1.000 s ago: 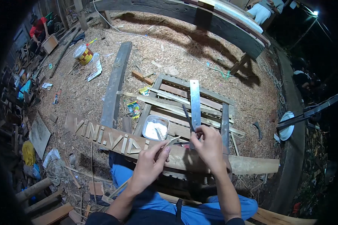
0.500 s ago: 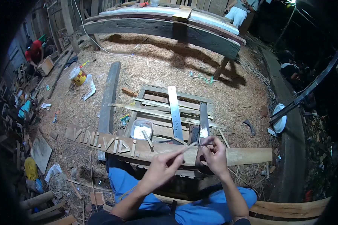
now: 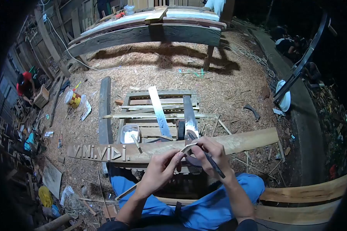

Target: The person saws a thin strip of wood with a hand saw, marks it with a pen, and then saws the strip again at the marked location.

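Note:
Between both hands, above the long wooden board (image 3: pixel 235 143), is a small pale wood strip (image 3: pixel 187 147). My left hand (image 3: pixel 160 169) pinches its near end. My right hand (image 3: pixel 213 154) is closed round a dark slim tool (image 3: pixel 214 164), its fingertips at the strip's other end. Raised wooden letters (image 3: pixel 100 152) reading "VINI.VIDI." stand on the board's left part. A loose stick (image 3: pixel 136 143) lies at the board's edge, by a clear tub (image 3: pixel 130 134) of white material. Behind the board, a metal ruler (image 3: pixel 160 112) lies across a slatted wooden frame.
A heavy beam (image 3: pixel 105 111) lies left of the frame. A large workbench (image 3: pixel 142 37) stands at the back. A person in red (image 3: pixel 25 87) crouches far left, beside a wooden box (image 3: pixel 41 97). A paint bucket (image 3: pixel 72 99) and a white basin (image 3: pixel 283 96) stand on the floor.
The view has shifted, and the board looks more level. The dark tool in my right hand, earlier pointing up, now points down toward the wrist. My hands have come together at the strip.

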